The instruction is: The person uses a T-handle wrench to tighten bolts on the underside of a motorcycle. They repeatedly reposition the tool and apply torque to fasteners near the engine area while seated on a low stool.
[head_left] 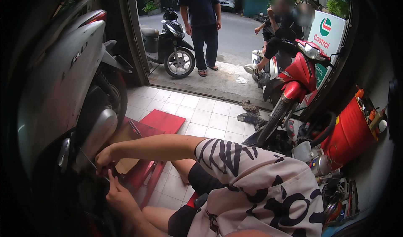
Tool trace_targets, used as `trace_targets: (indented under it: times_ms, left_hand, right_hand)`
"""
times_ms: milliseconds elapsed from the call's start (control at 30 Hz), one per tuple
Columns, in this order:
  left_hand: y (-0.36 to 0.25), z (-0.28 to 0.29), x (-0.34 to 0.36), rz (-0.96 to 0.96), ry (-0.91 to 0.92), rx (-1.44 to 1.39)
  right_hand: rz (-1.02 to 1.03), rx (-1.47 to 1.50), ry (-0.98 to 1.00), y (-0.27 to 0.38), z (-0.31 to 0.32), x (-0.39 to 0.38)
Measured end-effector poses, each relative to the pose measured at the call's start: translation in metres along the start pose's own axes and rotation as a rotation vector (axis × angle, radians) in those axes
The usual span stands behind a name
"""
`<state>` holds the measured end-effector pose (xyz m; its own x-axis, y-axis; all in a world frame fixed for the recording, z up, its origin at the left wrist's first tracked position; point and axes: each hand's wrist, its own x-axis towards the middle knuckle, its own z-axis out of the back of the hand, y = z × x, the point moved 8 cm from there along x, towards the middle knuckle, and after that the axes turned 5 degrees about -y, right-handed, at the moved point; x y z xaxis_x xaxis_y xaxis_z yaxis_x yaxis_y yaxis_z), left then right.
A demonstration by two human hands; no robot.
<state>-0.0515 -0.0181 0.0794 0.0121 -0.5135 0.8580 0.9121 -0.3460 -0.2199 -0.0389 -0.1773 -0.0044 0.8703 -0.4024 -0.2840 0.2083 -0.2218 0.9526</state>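
Note:
My right hand (105,159) is closed around a thin metal rod (87,157), which slants up and left toward the side of a grey scooter (63,81). Just below, my left hand (119,193) has its fingers pinched together close to the right fingertips. Whatever the left fingers grip is too small and dark to make out. Both hands are beside the scooter's lower body, where deep shadow hides the parts. Near them stands a red metal stand or bench (153,128) with a piece of brown cardboard (127,165) on it and a long slim tool (134,128).
A red motorbike (294,73) stands at the right of the doorway, beside a signboard (329,35). A red drum (350,128) and cluttered tools (336,199) line the right wall. Outside are a standing person (200,23), a seated person (281,31) and a black scooter (172,44).

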Motion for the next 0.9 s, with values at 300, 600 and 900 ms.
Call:
trace_targets:
  times_ms: [300, 600, 900]
  left_hand:
    - [0.068, -0.033, -0.107, 1.379, 0.066, -0.762]
    - [0.054, 0.021, -0.034, 1.08, -0.518, -0.674]
    - [0.008, 0.013, 0.026, 0.472, -0.02, -0.353]
  right_hand:
    - [0.069, 0.111, -0.12, 0.013, -0.013, -0.011]
    - [0.132, 0.414, 0.022, 0.012, -0.02, 0.014]
    - [0.036, 0.391, 0.007, 0.026, -0.022, -0.008]
